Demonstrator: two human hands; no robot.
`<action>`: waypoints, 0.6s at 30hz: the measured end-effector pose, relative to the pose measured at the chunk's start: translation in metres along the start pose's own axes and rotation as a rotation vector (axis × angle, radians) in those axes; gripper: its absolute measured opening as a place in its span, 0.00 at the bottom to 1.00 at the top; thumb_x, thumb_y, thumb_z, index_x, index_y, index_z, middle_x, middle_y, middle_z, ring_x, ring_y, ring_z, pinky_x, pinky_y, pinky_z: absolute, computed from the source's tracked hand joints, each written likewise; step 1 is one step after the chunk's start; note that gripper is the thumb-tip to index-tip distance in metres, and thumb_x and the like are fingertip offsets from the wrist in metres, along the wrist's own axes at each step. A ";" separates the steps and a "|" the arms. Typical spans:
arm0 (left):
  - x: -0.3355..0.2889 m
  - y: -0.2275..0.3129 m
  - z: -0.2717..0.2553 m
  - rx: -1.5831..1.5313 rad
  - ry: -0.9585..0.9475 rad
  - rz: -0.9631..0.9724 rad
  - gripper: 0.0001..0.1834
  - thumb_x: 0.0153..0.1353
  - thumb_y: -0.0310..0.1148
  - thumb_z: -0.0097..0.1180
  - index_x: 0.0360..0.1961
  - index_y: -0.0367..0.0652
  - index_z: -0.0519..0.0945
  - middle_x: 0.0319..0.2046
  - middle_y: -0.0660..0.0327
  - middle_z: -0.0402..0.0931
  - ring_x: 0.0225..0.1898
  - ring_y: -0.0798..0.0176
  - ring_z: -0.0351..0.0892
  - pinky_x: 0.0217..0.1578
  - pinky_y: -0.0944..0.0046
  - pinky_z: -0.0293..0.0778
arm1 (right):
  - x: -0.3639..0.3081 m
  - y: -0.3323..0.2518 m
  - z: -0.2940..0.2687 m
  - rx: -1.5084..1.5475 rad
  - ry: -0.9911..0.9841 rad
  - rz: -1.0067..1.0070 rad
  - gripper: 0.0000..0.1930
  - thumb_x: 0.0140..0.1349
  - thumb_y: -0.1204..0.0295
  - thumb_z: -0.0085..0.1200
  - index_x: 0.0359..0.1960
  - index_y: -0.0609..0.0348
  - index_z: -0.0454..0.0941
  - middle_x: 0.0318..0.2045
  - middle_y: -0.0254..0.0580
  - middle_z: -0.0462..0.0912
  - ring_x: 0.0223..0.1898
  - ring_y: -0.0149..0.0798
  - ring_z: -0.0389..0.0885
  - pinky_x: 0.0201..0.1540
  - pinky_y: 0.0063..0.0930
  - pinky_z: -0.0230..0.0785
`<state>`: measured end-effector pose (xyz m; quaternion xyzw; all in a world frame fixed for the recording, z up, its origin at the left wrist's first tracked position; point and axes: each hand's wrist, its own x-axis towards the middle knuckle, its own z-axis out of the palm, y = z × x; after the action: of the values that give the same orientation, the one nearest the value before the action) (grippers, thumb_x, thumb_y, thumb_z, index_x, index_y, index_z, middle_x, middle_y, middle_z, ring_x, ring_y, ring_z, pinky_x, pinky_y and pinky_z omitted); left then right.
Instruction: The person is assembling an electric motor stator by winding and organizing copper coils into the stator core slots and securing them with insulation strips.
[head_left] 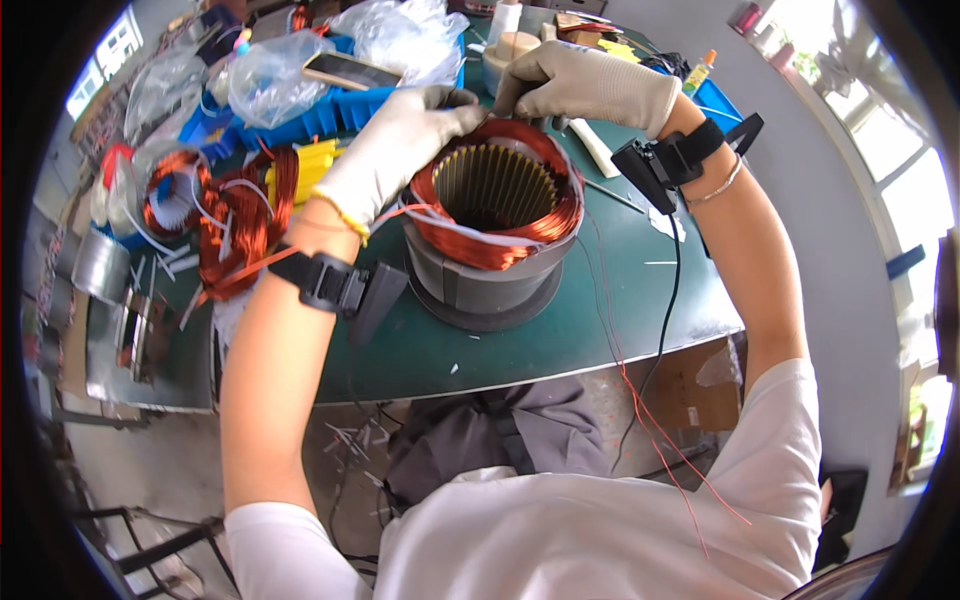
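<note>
A motor stator [490, 270] stands upright on the green table, a grey cylinder on a dark round base. Copper windings [500, 255] ring its open top, with pale insulation along them, and slots line the bore. My left hand [405, 140], in a white glove, reaches to the far left rim of the windings, its fingers pinched together. From the other side my gloved right hand [590, 85] meets it at the far rim, fingers also closed. Whatever lies between the fingertips is too small to make out. Thin red wires [625, 375] trail from the stator over the table's front edge.
Loose copper coils [235, 240] and a smaller wound stator [175, 200] lie at the left. Blue bins [300, 122] hold plastic bags and a phone [350, 72]. A metal cylinder [100, 265] stands far left. A black cable [672, 290] hangs from my right wrist.
</note>
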<state>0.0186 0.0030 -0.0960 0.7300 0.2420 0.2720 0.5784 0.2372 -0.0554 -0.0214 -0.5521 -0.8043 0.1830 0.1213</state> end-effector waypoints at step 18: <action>0.017 0.059 -0.058 0.579 0.548 0.557 0.12 0.68 0.36 0.55 0.46 0.40 0.83 0.39 0.63 0.84 0.40 0.74 0.78 0.43 0.71 0.72 | -0.206 0.181 0.110 -0.759 0.104 0.548 0.12 0.61 0.62 0.51 0.35 0.56 0.80 0.30 0.44 0.82 0.35 0.47 0.83 0.39 0.37 0.75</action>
<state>-0.0060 0.0433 -0.0253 0.7995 0.2468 0.5200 0.1717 0.4205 -0.2070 -0.1973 -0.7579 -0.6318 -0.1263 -0.1018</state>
